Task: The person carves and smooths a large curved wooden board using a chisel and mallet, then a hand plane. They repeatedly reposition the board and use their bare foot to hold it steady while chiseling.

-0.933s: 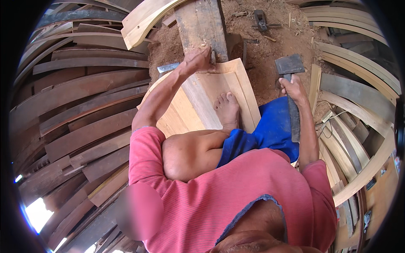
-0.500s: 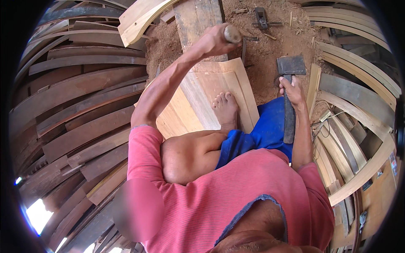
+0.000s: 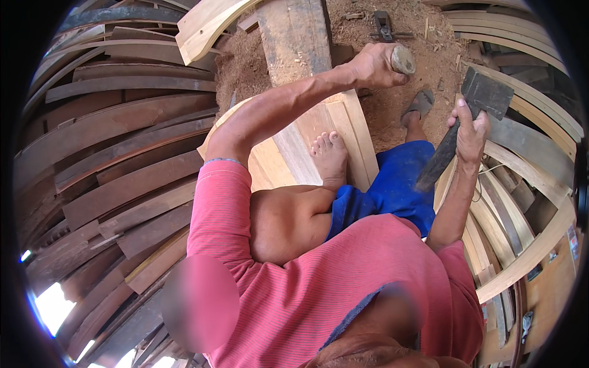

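My left hand [image 3: 375,66] is closed around a round-ended wooden tool handle [image 3: 403,60], seen nearly end-on; the rest of that tool is hidden. Its arm reaches across above a pale wooden panel [image 3: 276,162] made of joined boards. On the right, my right hand [image 3: 472,132] grips a dark mallet [image 3: 488,92] by the handle, close under its blocky head. The mallet's handle slants down toward my blue shorts. My bare foot [image 3: 330,156] rests on the panel. Both tools are held apart from each other and above the panel.
A thick, worn beam [image 3: 294,40] runs away beyond the panel. A hand plane [image 3: 382,26] lies on the sawdust-covered ground [image 3: 389,122]. Curved-looking stacks of dark planks [image 3: 116,135] line the left; paler boards [image 3: 503,208] crowd the right. My sandalled foot [image 3: 418,105] stands on the ground.
My left hand has moved right with the wooden-handled tool. My right hand has raised the mallet and shifted it right, tilting it. The sandalled foot now shows.
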Available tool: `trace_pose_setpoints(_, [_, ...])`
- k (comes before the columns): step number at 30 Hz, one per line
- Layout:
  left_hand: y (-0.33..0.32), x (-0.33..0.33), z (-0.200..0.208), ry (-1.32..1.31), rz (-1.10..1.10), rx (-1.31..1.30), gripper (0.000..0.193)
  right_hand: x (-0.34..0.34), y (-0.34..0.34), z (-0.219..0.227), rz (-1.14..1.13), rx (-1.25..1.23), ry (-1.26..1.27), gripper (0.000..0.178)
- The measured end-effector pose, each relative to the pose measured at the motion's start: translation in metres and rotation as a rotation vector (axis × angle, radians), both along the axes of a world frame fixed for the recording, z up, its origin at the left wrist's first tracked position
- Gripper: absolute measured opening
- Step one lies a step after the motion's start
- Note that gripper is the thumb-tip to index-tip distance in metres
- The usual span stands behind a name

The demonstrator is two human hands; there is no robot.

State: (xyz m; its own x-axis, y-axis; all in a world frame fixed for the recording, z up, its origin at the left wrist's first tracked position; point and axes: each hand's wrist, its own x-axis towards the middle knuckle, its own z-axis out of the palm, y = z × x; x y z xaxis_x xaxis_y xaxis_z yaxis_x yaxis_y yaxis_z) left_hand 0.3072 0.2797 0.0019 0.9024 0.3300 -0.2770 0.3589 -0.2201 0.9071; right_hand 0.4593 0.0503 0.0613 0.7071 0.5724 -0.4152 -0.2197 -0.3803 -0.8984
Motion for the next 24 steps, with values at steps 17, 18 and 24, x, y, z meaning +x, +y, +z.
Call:
trace_pose_setpoints(17, [-0.047, -0.026, 0.025, -0.321, -0.367, 0.521, 0.028, -0.027, -0.007, -0.094, 0.281, 0.076, 0.922, 0.046])
trace_pose_setpoints(18, [-0.056, -0.021, 0.033, -0.42, -0.42, 0.439, 0.019, -0.031, 0.001, -0.095, 0.251, 0.138, 0.991, 0.045])
trace_pose_setpoints(24, [-0.101, -0.012, 0.029, -0.347, -0.459, 0.403, 0.021, -0.026, 0.03, -0.116, 0.268, 0.109, 1.403, 0.031])
